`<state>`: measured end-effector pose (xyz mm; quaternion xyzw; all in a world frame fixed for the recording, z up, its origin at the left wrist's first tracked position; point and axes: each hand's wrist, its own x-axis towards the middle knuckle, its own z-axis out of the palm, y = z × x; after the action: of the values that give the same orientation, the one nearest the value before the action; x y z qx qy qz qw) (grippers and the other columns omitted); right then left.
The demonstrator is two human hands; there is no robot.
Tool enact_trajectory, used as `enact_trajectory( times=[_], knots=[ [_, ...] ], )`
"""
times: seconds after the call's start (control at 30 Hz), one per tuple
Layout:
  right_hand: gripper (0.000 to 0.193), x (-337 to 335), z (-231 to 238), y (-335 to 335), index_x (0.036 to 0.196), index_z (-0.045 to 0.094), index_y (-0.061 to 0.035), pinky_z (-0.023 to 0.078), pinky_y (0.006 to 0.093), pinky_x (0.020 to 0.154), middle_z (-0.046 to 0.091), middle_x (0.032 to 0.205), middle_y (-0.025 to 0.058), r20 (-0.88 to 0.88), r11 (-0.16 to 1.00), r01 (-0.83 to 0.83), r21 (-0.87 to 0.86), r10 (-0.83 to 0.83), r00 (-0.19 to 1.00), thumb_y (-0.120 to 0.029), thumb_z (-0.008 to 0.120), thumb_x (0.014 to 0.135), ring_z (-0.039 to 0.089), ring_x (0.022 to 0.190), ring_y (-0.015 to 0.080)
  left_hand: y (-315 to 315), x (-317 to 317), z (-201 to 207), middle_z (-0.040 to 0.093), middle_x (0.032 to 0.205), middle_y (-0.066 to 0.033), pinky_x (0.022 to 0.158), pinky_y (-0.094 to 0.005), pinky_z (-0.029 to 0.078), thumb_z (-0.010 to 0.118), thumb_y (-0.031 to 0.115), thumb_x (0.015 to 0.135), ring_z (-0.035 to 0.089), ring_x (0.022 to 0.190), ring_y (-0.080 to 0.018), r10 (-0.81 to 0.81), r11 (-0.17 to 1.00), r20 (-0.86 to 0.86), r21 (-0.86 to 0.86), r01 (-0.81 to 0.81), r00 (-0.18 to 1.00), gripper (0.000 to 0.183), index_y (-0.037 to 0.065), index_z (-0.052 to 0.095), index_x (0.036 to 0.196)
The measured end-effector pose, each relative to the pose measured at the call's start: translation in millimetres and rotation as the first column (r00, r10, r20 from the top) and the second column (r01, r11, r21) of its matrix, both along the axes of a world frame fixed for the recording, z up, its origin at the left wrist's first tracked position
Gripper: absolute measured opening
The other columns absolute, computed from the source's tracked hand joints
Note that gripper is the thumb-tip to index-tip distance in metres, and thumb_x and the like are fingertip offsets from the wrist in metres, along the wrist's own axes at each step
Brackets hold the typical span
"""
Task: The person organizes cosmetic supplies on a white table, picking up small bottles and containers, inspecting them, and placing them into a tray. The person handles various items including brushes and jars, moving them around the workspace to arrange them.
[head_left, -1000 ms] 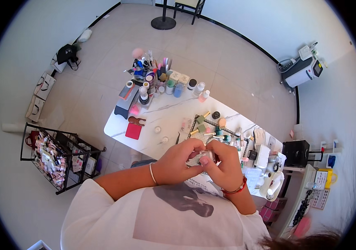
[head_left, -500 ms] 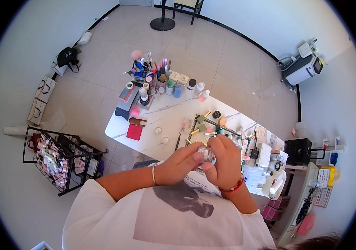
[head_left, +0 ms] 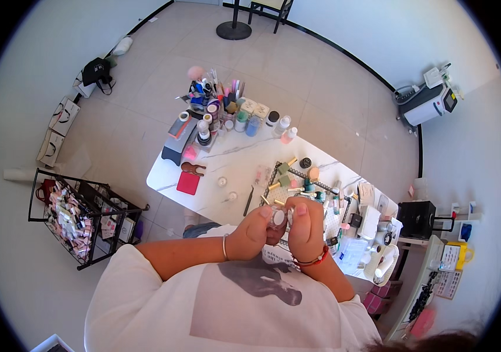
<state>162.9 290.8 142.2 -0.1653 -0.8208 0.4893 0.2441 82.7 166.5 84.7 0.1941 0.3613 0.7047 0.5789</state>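
Note:
Both hands are close together in front of my chest, over the table's near edge. My left hand (head_left: 248,233) is closed around a small clear round jar (head_left: 277,218) with a whitish middle, held between thumb and fingers. Beside it my right hand (head_left: 307,226) is closed, thumb up, on a small clear piece (head_left: 289,216) that looks like the jar's lid; the fingers partly hide it. Two similar small round pots lie on the white table, one (head_left: 222,181) farther off and one (head_left: 233,196) nearer. Dark tweezers (head_left: 248,200) rest just beyond my left hand.
A red square pad (head_left: 187,183) and brown figure lie on the left of the marble-patterned table (head_left: 227,158). Brushes and bottles (head_left: 253,126) crowd its far end. To the right stand a tray of polish bottles and white boxes (head_left: 369,220). A black wheeled cart (head_left: 89,217) stands left.
My hands have drawn slightly apart, and the small clear piece in my right hand now shows separate from the jar. The right hand has turned thumb up.

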Motion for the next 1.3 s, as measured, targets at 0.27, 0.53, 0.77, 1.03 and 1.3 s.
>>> enact_trajectory(
  times=[0.27,0.53,0.77,1.03,1.3],
  knots=[
    [0.032,-7,-19,11,0.076,0.056,-0.0052,0.045,0.049,0.058,0.058,0.069,0.0182,0.305,0.855,-0.082,0.512,-0.091,0.948,-0.03,0.051,0.095,0.058,0.063,0.0376,7,-6,15,0.044,0.076,0.0026,0.057,-0.0236,0.032,0.019,0.05,0.109,0.035,0.064,-0.0073,-0.085,0.976,-0.192,-0.215,0.042,0.978,0.051,0.011,0.05,0.1],
    [0.038,9,-36,27,0.081,0.055,-0.0051,0.046,0.0495,0.062,0.056,0.073,0.0189,0.364,0.908,-0.167,0.384,0.017,0.931,-0.038,0.05,0.098,0.059,0.07,0.0409,11,-20,0,0.048,0.08,0.0009,0.061,-0.0262,0.037,0.023,0.063,0.105,0.04,0.068,-0.0096,-0.408,0.881,-0.162,-0.328,0.341,0.898,0.062,0.008,0.051,0.104],
    [0.035,16,-71,54,0.085,0.052,-0.002,0.044,0.0483,0.064,0.055,0.076,0.0209,0.354,0.994,-0.044,0.104,0.005,0.935,-0.034,0.06,0.097,0.057,0.075,0.0426,8,-82,-30,0.052,0.092,-0.0015,0.067,-0.0255,0.044,0.041,0.03,0.103,0.048,0.073,-0.0095,-0.343,0.918,-0.558,-0.371,0.142,0.756,0.031,0.007,0.053,0.12],
    [0.034,14,-165,41,0.099,0.059,-0.0045,0.049,0.045,0.086,0.064,0.1,0.0149,0.599,0.879,-0.353,0.321,0.1,0.794,-0.021,0.079,0.077,0.06,0.103,0.0362,-39,-124,-158,0.063,0.09,-0.0067,0.069,-0.0268,0.05,0.041,0.001,0.097,0.059,0.072,-0.0127,-0.272,0.81,-0.638,-0.556,-0.186,0.72,0.028,0.006,0.063,0.113],
    [0.014,-16,-233,13,0.099,0.068,-0.0103,0.048,0.0418,0.086,0.07,0.097,0.0078,0.781,0.568,-0.647,0.509,0.01,0.624,-0.016,0.062,0.087,0.064,0.102,0.0268,-29,-87,-210,0.07,0.093,-0.0227,0.075,-0.0506,0.053,0.058,0.024,0.098,0.068,0.09,-0.0386,-0.523,0.728,-0.82,-0.572,-0.378,0.233,0.022,0.006,0.059,0.11]
  ],
)
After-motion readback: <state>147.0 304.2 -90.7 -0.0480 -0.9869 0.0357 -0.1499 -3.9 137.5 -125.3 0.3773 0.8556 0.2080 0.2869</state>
